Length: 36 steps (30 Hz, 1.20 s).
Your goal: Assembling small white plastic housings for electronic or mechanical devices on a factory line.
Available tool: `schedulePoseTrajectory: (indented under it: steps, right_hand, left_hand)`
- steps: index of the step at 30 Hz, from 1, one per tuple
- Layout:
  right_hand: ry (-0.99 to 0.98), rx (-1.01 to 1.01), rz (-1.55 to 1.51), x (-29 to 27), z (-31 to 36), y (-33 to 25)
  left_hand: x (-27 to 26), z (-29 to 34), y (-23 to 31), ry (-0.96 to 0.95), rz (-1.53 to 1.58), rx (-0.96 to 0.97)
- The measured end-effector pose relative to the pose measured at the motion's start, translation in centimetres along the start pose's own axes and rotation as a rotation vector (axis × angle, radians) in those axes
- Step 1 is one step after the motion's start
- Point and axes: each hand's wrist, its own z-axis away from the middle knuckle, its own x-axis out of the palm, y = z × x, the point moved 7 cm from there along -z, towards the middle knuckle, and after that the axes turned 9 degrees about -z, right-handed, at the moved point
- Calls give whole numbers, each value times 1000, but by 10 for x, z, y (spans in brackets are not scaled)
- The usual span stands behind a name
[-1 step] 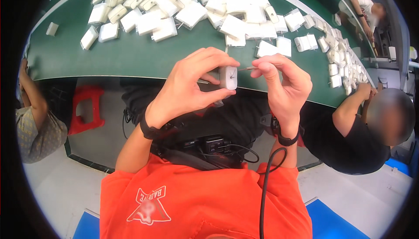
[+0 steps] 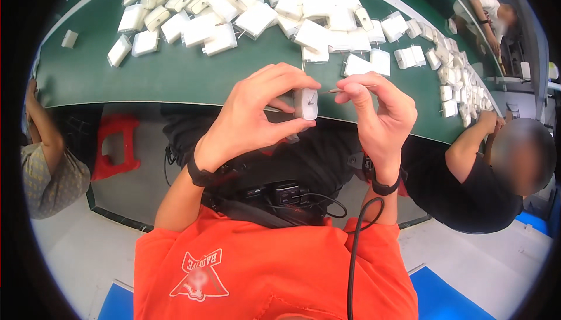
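My left hand (image 2: 251, 107) grips a small white rectangular block (image 2: 306, 105) between thumb and fingers, just over the table's near edge. A thin dark wire-like mark shows on the block's end face. My right hand (image 2: 384, 110) pinches a thin metal tool (image 2: 333, 91), perhaps tweezers, whose tip points left at the block's upper right edge. I cannot tell whether the tip touches it. Beyond my hands, a heap of similar white blocks (image 2: 318, 34) covers the far part of the table, several with thin metal pins sticking out.
The green table (image 2: 175, 80) curves across in front of me. More white blocks (image 2: 449, 77) lie along its right side. A co-worker in black (image 2: 467, 185) sits at right, another person's arm (image 2: 47, 118) shows at left. A red stool (image 2: 120, 145) and a black cable (image 2: 353, 261) are nearer.
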Motion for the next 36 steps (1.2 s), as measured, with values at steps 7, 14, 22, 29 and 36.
schedulePoseTrajectory:
  steps: [7, 14, 22, 29, 36]
  right_hand:
    - [-3, -6, 34, 3, 2, 5]
    - [1, -1, 49, 4, 2, 5]
    - [19, -42, 233, 10, -2, -7]
    - [-21, -145, 369, 23, -8, -23]
    - [-111, -171, 432, 28, -14, -29]
  left_hand:
    - [0, 1, -2, 13, 24, 1]
    - [0, 2, -2, 9, 19, 5]
    - [0, 2, -2, 14, 11, 27]
    - [1, 2, -3, 23, 14, 34]
    - [1, 2, -3, 26, 8, 42]
